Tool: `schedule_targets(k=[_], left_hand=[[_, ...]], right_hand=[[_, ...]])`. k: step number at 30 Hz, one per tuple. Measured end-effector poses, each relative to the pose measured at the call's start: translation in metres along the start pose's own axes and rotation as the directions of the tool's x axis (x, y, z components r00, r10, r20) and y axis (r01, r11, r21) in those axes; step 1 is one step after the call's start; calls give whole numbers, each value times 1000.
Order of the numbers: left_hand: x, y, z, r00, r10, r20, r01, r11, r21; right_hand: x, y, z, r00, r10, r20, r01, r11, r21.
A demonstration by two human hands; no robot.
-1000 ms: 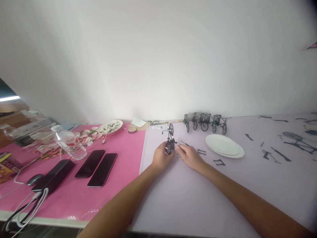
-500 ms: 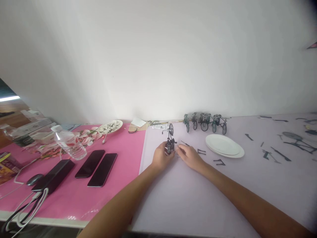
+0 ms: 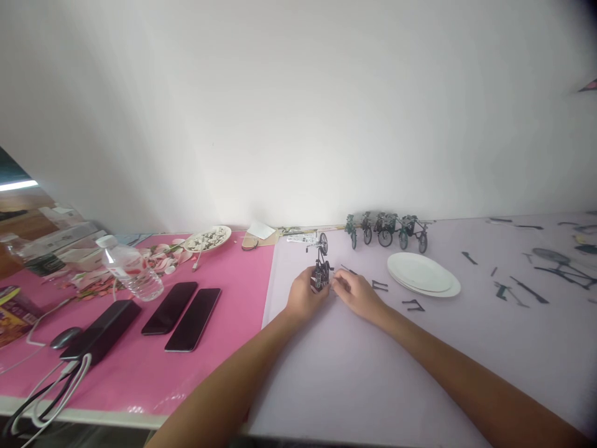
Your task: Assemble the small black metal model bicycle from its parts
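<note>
A small black model bicycle [image 3: 321, 264] is gripped in my left hand [image 3: 304, 296], with one wheel pointing up and away from me. My right hand [image 3: 357, 294] is beside it, fingertips pinched close to the bicycle's lower end. Whatever sits between those fingertips is too small to make out. Just beyond my right hand lies a thin dark rod [image 3: 348, 269]. Two dark forked pieces lie to its right, a nearer fork [image 3: 413, 305] and a farther fork [image 3: 379, 285].
Stacked white plates [image 3: 422, 272] lie right of my hands. Several finished model bicycles [image 3: 387, 229] stand by the wall. Loose dark parts [image 3: 520, 292] are scattered at the right. On the pink cover are two phones [image 3: 193, 320], a power bank [image 3: 101, 331] and a plastic bottle [image 3: 130, 269].
Almost nothing differs. My right fingertips have shifted very slightly at the bicycle's lower end, while my left hand keeps its hold.
</note>
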State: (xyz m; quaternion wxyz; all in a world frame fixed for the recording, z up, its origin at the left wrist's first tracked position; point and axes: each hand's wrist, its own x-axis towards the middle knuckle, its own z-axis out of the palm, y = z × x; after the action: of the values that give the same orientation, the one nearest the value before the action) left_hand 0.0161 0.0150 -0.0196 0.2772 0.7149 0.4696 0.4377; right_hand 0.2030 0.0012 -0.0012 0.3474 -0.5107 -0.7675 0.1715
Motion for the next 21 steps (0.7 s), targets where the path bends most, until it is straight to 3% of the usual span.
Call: schedule_targets(k=[21], left_hand=[[0, 2, -1, 1000, -11, 13, 11, 1000, 10]], right_hand=[[2, 2, 0, 996, 53, 70, -56, 997, 51]])
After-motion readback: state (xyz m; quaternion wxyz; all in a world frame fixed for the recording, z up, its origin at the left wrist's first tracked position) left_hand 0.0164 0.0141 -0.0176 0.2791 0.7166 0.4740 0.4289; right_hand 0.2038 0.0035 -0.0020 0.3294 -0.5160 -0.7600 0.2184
